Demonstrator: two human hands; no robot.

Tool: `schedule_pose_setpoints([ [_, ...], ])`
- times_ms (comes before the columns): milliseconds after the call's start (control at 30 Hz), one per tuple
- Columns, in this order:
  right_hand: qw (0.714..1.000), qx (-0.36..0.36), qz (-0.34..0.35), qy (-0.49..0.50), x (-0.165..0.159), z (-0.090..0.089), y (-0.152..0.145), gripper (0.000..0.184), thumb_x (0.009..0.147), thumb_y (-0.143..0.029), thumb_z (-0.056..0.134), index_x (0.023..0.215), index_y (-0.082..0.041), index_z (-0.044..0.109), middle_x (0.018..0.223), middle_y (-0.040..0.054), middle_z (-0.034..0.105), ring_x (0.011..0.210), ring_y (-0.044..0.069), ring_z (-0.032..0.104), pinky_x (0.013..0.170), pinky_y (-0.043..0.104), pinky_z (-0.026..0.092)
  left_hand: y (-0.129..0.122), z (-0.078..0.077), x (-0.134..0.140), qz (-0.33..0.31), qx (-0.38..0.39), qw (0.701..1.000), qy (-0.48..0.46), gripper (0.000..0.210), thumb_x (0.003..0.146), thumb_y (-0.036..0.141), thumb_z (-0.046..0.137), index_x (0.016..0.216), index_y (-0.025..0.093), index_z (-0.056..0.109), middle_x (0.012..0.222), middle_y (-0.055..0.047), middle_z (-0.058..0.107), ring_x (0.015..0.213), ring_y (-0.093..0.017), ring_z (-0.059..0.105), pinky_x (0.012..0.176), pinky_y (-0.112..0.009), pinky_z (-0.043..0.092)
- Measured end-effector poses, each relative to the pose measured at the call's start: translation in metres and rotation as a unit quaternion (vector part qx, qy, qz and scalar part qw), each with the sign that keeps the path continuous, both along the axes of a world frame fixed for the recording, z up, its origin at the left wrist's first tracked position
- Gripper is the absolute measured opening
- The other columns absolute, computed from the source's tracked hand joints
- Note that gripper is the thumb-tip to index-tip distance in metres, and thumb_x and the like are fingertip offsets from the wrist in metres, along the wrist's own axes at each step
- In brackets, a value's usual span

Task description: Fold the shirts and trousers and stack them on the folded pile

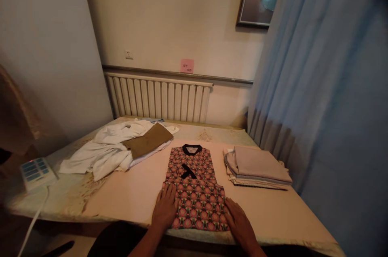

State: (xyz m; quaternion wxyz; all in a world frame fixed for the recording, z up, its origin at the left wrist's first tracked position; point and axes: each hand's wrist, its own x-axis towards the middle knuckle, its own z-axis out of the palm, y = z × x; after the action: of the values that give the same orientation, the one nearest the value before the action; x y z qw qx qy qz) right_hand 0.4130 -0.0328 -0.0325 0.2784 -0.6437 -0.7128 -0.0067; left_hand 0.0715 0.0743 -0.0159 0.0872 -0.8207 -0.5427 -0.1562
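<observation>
Two bare hands lie at both sides of a patterned garment (pixel 198 204) on the table (pixel 281 216).
The garment lies flat near the front edge of the table, its black collar (pixel 192 150) pointing to the wall and a crossed black band (pixel 188 172) below the collar; its lower part is folded up over the upper part. The left hand (pixel 165 205) rests upon the left edge, with fingers extended and close together; the right hand (pixel 240 221) touches the right edge, also with fingers extended and nearly together, but I cannot tell how its thumb is placed. To the right is a stack of folded cloths (pixel 260 166); to the left, an olive cloth (pixel 148 140) lies on white clothes (pixel 104 150).
</observation>
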Motion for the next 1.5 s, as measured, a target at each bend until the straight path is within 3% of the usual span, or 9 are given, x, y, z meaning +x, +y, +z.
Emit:
schedule_pose_setpoints([
  [267,0.999,-0.010,-0.001,0.042,0.001,0.000,0.000,0.045,0.092,-0.041,0.045,0.132,-0.022,0.056,0.136,0.0075,0.056,0.127,0.024,0.050,0.110,0.046,0.038,-0.004,0.004,0.002,0.004,0.010,1.000,0.002,0.051,0.095,0.037,0.036,0.141,0.017,0.045,0.146,-0.009,0.045,0.138,-0.029,0.034,0.110,-0.048,0.028],
  [467,0.994,-0.047,-0.009,0.095,0.000,0.010,-0.003,0.049,0.089,-0.044,0.046,0.130,-0.020,0.057,0.136,0.0078,0.055,0.128,0.024,0.049,0.112,0.046,0.035,-0.005,0.007,0.004,0.013,-0.010,1.000,0.010,0.051,0.094,0.037,0.036,0.141,0.017,0.044,0.148,-0.009,0.042,0.138,-0.029,0.033,0.110,-0.048,0.028],
  [700,0.982,-0.047,-0.047,0.176,-0.001,0.014,-0.002,0.052,0.088,-0.049,0.046,0.128,-0.020,0.059,0.133,0.0082,0.058,0.124,0.025,0.054,0.106,0.043,0.043,-0.004,0.006,0.003,0.006,-0.003,1.000,0.006,0.050,0.094,0.035,0.037,0.140,0.017,0.045,0.147,-0.009,0.044,0.138,-0.030,0.032,0.109,-0.048,0.028],
  [933,0.994,-0.039,-0.007,0.102,-0.006,0.013,-0.010,0.051,0.087,-0.047,0.053,0.132,-0.022,0.057,0.139,0.0085,0.052,0.129,0.026,0.048,0.108,0.046,0.041,-0.004,-0.001,-0.001,-0.005,-0.003,1.000,0.005,0.051,0.095,0.040,0.037,0.139,0.019,0.047,0.150,-0.008,0.039,0.138,-0.029,0.034,0.109,-0.049,0.030],
  [1200,0.997,-0.019,0.076,0.002,-0.013,0.013,-0.028,0.062,0.086,-0.041,0.058,0.143,-0.025,0.041,0.150,0.0091,0.036,0.139,0.030,0.033,0.112,0.053,0.032,-0.021,-0.015,-0.015,-0.045,-0.004,0.999,0.001,0.051,0.094,0.041,0.041,0.142,0.024,0.042,0.149,-0.005,0.040,0.139,-0.027,0.033,0.110,-0.047,0.030],
  [1367,0.994,-0.012,0.098,-0.054,-0.015,0.006,-0.022,0.050,0.090,-0.024,0.050,0.140,-0.026,0.046,0.148,0.0095,0.040,0.138,0.027,0.036,0.110,0.050,0.035,-0.040,-0.008,-0.029,-0.130,0.007,0.991,0.008,0.060,0.093,0.050,0.045,0.147,0.030,0.030,0.152,-0.003,0.035,0.142,-0.025,0.028,0.112,-0.047,0.030],
  [1500,0.989,0.026,0.115,-0.090,-0.016,-0.010,-0.016,0.048,0.088,-0.012,0.042,0.134,-0.026,0.053,0.143,0.0100,0.047,0.136,0.027,0.038,0.108,0.053,0.035,-0.047,-0.004,-0.037,-0.170,0.022,0.985,0.022,0.069,0.089,0.046,0.054,0.149,0.027,0.026,0.153,-0.006,0.033,0.140,-0.027,0.030,0.111,-0.047,0.033],
])
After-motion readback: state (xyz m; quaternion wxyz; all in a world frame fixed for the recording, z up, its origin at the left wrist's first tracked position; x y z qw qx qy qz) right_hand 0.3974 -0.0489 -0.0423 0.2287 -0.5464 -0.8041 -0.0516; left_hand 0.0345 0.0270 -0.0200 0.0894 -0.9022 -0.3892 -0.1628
